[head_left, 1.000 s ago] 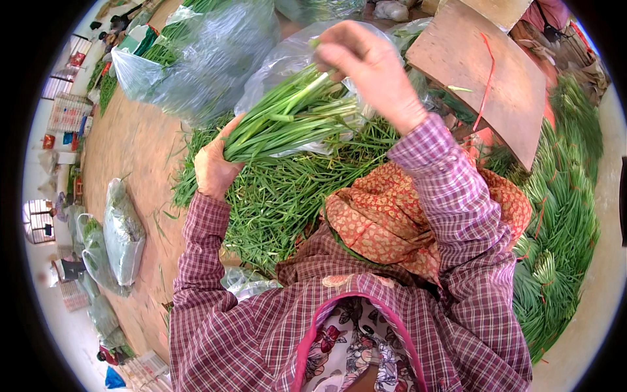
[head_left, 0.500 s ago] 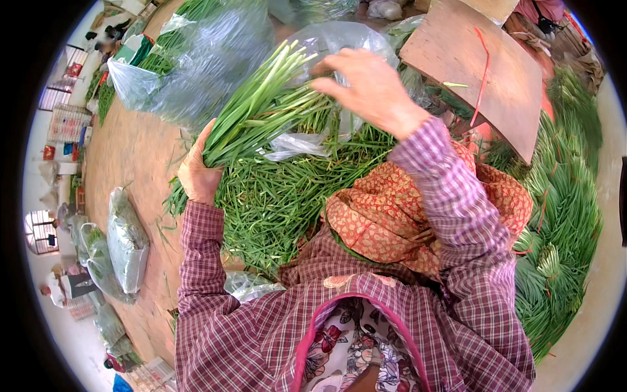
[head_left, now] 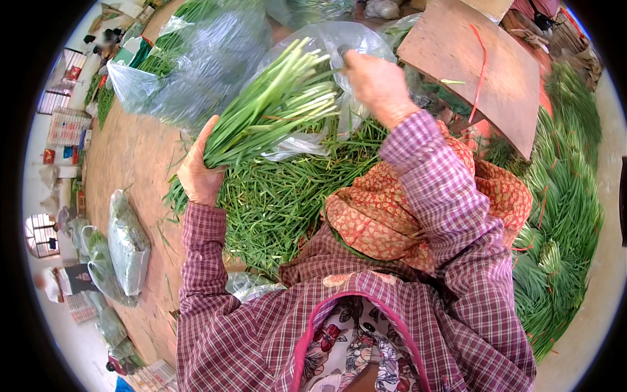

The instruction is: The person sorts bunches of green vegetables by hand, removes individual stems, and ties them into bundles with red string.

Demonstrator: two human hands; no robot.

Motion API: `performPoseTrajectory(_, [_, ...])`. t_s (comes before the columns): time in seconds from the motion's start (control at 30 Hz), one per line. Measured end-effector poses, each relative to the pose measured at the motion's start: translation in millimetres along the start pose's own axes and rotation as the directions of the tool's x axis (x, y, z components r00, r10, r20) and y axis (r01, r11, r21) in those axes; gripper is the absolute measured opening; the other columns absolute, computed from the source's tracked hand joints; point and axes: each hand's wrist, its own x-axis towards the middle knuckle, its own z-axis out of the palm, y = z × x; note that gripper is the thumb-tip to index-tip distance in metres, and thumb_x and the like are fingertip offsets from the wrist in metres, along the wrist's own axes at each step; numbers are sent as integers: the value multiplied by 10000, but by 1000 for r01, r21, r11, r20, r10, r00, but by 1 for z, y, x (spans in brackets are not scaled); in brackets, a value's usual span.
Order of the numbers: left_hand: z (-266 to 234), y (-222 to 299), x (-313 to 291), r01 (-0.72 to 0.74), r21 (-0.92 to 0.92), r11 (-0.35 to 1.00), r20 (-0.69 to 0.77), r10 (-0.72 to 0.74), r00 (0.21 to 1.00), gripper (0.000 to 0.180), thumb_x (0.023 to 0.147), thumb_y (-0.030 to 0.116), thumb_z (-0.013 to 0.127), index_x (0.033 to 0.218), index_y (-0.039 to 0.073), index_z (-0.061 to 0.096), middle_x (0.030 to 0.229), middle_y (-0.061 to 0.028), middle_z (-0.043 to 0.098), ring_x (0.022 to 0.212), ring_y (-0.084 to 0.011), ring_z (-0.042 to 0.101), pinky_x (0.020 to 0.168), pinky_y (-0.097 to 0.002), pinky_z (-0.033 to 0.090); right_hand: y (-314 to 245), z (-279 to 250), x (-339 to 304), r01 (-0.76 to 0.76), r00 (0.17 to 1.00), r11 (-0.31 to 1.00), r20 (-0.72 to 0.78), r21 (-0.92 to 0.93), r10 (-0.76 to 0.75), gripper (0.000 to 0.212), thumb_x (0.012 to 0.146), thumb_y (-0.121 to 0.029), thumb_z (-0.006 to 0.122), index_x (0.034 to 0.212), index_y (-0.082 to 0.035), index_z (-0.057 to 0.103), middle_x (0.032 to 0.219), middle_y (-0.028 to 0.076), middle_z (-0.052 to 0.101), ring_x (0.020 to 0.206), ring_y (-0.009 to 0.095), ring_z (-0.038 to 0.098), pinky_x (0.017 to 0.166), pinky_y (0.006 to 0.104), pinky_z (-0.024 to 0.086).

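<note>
My left hand [head_left: 200,171] is closed around the lower part of a bunch of green chives [head_left: 271,111], whose pale stem ends fan out up and to the right. Just right of those ends is my right hand [head_left: 379,85], its fingers curled together; whatever they pinch is too blurred to make out. Beneath the bunch, loose chive leaves [head_left: 274,209] lie in a wide heap. A strip of clear plastic [head_left: 297,145] rests on the heap, partly behind the bunch.
Clear plastic bags of greens [head_left: 215,65] stand at the far left. A brown board [head_left: 473,65] with a red tie tilts at the far right. Tied chive bundles [head_left: 562,235] are piled along the right side. An orange patterned cloth [head_left: 392,209] covers my lap. Filled bags [head_left: 127,242] lie on the left floor.
My right hand has moved slightly right, away from the stem ends, and its fingers have curled in. The stem ends are more spread out. My left hand keeps its hold.
</note>
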Motion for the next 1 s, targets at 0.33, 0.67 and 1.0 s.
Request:
performPoseTrajectory(0.33, [3, -4, 2, -71, 88, 994, -171, 86, 982, 706, 675, 88, 799, 1320, 260, 571, 1083, -37, 703, 873, -200, 697, 722, -308, 548, -74, -36, 3, 152, 988, 978, -25, 141, -150, 334, 844, -460, 645, 924, -138, 689, 846, 45, 572, 870, 199, 577, 727, 366, 506])
performPoseTrajectory(0.67, [8, -15, -1, 134, 104, 986, -140, -119, 983, 812, 639, 63, 810, 1352, 330, 526, 1014, -27, 718, 833, -203, 697, 690, -322, 535, -99, -67, -35, -101, 849, 518, 345, 849, -400, 205, 839, -241, 639, 791, -45, 679, 768, 88, 610, 704, 220, 581, 647, 388, 459])
performPoseTrajectory(1.0, [25, 1, 13, 142, -113, 983, -184, -161, 970, 678, 685, 57, 794, 1310, 213, 584, 1054, -53, 722, 927, -146, 694, 810, -285, 536, -15, -20, -32, -470, 868, 491, 486, 733, 106, 1029, 835, -640, 591, 1460, 82, 207, 1438, 310, 349, 1320, 382, 401, 1088, 446, 338])
